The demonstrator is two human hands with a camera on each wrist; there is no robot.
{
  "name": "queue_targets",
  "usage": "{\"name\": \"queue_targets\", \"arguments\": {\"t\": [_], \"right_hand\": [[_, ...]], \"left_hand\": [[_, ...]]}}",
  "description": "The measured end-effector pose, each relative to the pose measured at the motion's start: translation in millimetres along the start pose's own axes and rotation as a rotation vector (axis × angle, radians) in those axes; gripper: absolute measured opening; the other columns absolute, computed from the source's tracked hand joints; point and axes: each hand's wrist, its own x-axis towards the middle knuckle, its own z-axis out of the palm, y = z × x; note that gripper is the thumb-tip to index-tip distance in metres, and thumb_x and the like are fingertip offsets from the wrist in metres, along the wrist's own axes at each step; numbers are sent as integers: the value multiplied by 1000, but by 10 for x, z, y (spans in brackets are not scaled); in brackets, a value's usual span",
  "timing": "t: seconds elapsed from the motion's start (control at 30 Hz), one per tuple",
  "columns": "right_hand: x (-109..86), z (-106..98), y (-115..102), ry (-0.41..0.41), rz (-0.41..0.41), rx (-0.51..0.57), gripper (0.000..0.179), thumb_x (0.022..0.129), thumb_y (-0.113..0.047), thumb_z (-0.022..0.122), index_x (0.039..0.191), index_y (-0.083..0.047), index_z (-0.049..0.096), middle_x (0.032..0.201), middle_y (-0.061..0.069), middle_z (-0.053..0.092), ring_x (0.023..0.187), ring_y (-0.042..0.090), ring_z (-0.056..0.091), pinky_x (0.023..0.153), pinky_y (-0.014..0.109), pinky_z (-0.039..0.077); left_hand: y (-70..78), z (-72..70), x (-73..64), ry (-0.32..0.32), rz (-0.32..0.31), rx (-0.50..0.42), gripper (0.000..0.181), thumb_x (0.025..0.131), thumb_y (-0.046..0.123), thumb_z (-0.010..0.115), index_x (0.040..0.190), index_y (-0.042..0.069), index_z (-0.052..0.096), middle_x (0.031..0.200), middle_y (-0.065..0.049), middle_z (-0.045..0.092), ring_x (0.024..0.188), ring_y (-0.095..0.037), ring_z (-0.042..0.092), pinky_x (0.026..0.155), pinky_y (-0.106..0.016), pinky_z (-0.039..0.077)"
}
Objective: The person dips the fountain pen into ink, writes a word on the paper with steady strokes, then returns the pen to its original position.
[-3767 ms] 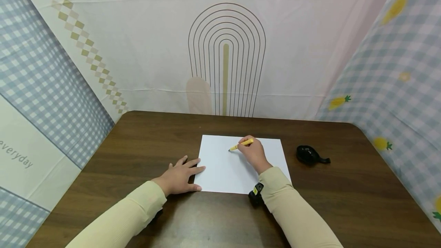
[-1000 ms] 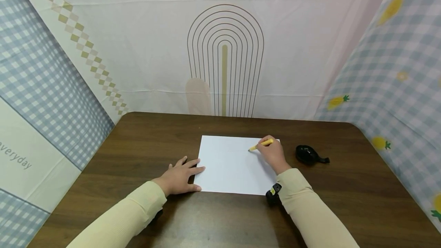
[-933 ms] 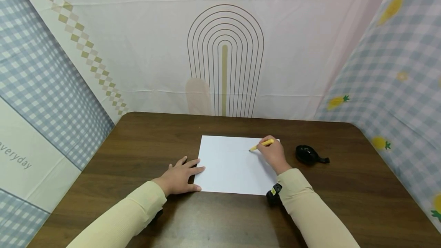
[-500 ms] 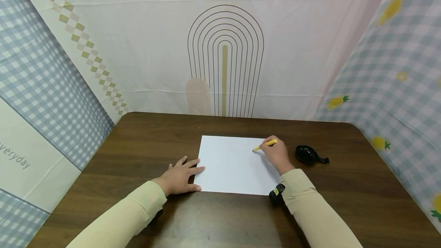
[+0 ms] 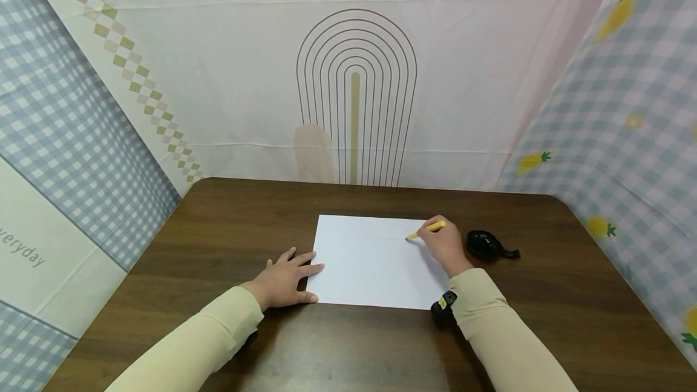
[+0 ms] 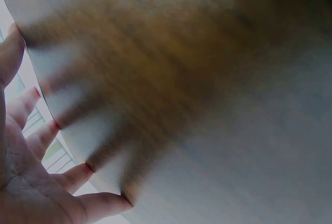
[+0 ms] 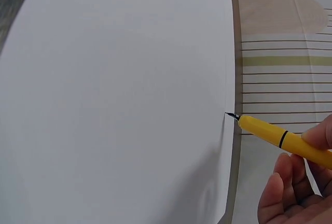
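A white sheet of paper (image 5: 370, 274) lies on the brown wooden table. My left hand (image 5: 285, 280) rests flat with fingers spread, its fingertips on the sheet's left edge. In the right wrist view, a yellow fountain pen (image 7: 264, 131) with a black band and dark nib is pinched by my right hand (image 7: 295, 187). The nib touches the paper at the end of a faint, thin line (image 5: 381, 239) running across its upper part. Seen from the head, my right hand (image 5: 448, 250) covers the sheet's upper right corner.
A glossy black rounded object (image 5: 486, 245) with a narrow tail lies on the table (image 5: 245, 210) just right of my right hand. Patterned cloths (image 5: 245, 77) hang behind the table and at both sides. A small black device (image 5: 443, 308) is strapped at my right wrist.
My right hand has moved steadily rightward with the pen, and the faint line behind the nib has grown longer. My left hand has stayed in place on the paper's edge.
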Motion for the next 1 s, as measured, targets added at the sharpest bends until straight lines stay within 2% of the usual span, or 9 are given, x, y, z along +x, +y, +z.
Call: {"name": "queue_targets", "arguments": {"t": [0.3, 0.7, 1.0], "right_hand": [[-1, -36, 20, 3, 6, 5, 18, 91, -16, 59, 103, -3, 58, 108, 18, 57, 91, 25, 52, 77, 32, 47], [5, -67, 29, 2, 0, 10, 17, 91, -15, 58, 103, -2, 58, 106, 18, 57, 86, 24, 51, 69, 27, 45], [10, -32, 36, 14, 39, 64, 21, 92, -17, 58, 108, -3, 58, 112, 19, 55, 93, 26, 51, 79, 32, 47]], "left_hand": [[-1, 3, 1, 4, 4, -10, 65, 85, 48, 69, 143, 26, 50, 155, -3, 33, 142, -46, 20, 96, -78, 23], [-10, 15, 11, 10, 0, -2, 65, 85, 48, 69, 143, 26, 50, 155, -2, 33, 142, -46, 20, 96, -78, 24], [2, 10, 14, 5, 0, -2, 65, 85, 47, 70, 143, 25, 50, 155, -3, 33, 143, -45, 19, 96, -78, 24]]}}
